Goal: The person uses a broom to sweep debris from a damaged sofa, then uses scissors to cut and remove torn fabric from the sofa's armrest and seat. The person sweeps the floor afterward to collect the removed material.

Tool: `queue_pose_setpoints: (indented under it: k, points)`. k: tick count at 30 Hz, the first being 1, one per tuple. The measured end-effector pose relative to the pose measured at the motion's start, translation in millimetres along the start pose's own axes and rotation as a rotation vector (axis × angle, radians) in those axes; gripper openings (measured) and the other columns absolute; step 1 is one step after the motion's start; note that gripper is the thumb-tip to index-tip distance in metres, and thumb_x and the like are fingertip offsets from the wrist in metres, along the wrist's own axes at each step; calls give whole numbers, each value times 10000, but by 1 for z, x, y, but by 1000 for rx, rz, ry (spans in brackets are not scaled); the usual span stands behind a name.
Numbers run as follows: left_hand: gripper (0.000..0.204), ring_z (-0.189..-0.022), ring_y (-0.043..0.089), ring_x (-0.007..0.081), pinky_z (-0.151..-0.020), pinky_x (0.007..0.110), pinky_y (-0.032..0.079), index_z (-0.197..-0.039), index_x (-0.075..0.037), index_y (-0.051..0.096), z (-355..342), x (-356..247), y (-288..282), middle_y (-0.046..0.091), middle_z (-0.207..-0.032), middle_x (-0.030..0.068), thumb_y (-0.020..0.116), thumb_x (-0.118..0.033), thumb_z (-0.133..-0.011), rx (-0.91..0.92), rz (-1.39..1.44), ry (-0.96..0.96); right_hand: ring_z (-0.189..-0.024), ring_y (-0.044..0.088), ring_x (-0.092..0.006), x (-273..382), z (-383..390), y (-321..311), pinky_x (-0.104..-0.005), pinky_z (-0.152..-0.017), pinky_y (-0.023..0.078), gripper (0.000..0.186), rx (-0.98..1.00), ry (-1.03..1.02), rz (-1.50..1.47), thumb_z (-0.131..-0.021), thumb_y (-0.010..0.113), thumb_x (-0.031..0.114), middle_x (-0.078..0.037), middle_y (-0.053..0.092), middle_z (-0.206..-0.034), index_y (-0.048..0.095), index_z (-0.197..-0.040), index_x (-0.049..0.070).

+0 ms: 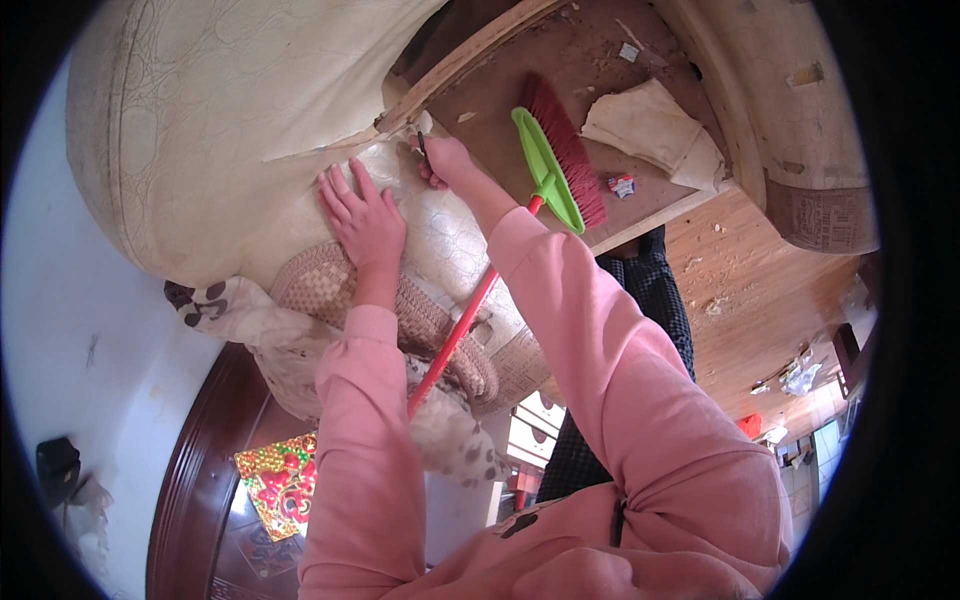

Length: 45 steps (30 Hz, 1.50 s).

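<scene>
My left hand (364,220) lies flat, fingers spread, on the cream patterned leather cover (230,90) of a sofa. Just right of it, my right hand (443,163) is closed around a small black-handled tool (424,152); its working end is mostly hidden by my fingers. This hand is beside a torn edge of the cover, where a bare wooden strip (470,55) shows. A broom with a green head (545,165), dark red bristles and a red handle (455,335) lies to the right, its handle passing between my forearms.
On the stripped brown board (500,95) lie a piece of cream leather (655,130), a small red-and-blue packet (621,185) and crumbs. A woven checked mat (315,285) and spotted cloth (285,350) lie under my left forearm. Debris litters the wooden floor (735,290) at right.
</scene>
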<state>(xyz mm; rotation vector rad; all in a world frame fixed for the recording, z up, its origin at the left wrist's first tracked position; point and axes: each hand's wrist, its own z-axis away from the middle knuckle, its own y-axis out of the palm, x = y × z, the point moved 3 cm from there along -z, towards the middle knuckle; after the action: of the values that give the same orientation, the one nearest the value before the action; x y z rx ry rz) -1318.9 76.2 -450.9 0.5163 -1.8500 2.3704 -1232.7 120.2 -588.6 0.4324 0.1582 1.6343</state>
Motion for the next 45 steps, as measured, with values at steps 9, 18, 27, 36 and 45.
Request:
queue_pose_setpoints:
  k: [9, 18, 27, 36, 45]
  points:
    - [579, -1314, 204, 404, -1083, 496, 190, -1340, -22, 351, 0, 1, 1, 253, -1379, 229, 530, -279, -853, -8, 0, 5, -347, 356, -115, 8, 6, 6, -270, -331, 279, 523, 219, 158, -78, -825, 486, 546, -37, 468, -521, 506, -615, 67]
    - [584, -1318, 190, 405, -1088, 487, 186, -1343, -19, 339, 0, 2, 2, 237, -1385, 231, 530, -273, -853, 5, 22, 6, -353, 359, -118, 16, -3, 9, -294, -344, 260, 447, 176, 210, -143, -823, 500, 498, -53, 473, -541, 544, -783, 55]
    - [597, -1314, 207, 403, -1087, 512, 182, -1338, -17, 354, 0, 3, 5, 266, -1377, 228, 545, -283, -839, -13, 30, 4, -390, 344, -106, 22, -18, 4, -265, -374, 278, 517, 291, 321, -133, -815, 493, 556, -30, 480, -578, 455, -663, 64]
    - [594, -1308, 220, 404, -1076, 518, 205, -1333, -17, 361, -1, 3, 4, 274, -1367, 225, 552, -277, -834, -31, 29, 13, -385, 325, -95, 24, -20, 5, -252, -359, 257, 368, 293, 200, -123, -888, 403, 478, -30, 485, -602, 483, -837, 123]
    - [603, -1307, 220, 401, -1074, 518, 209, -1336, -17, 355, -1, 2, 4, 266, -1370, 224, 558, -277, -831, -41, 22, 13, -383, 319, -82, 15, -27, 10, -228, -355, 258, 295, 215, 143, -229, -895, 407, 411, -19, 471, -565, 508, -809, 147]
